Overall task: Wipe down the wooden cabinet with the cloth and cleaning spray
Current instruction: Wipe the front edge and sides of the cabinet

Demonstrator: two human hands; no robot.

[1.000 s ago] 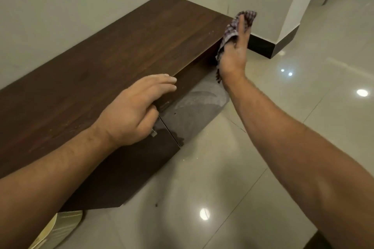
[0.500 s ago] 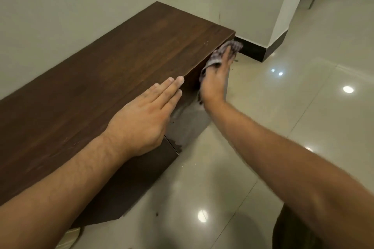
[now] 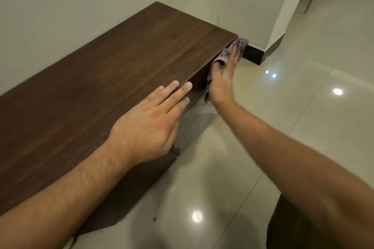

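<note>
The low dark wooden cabinet (image 3: 125, 62) runs along the wall from lower left to the centre. My left hand (image 3: 149, 125) lies flat on its front top edge, fingers straight and together, holding nothing. My right hand (image 3: 222, 81) presses a checked cloth (image 3: 236, 46) flat against the cabinet's front face near its far right corner. The cloth pokes out beyond the fingertips and below the palm. No spray bottle is in view.
Glossy beige floor tiles (image 3: 283, 127) spread to the right with ceiling light reflections. A white pillar with dark skirting (image 3: 263, 54) stands just past the cabinet's far end. A pale wall (image 3: 81, 2) backs the cabinet. A dark garment edge (image 3: 283, 228) shows at lower right.
My right hand with the cloth dropped from above the cabinet's corner to its front face. My left hand flattened its fingers on the top edge. The view shifted slightly.
</note>
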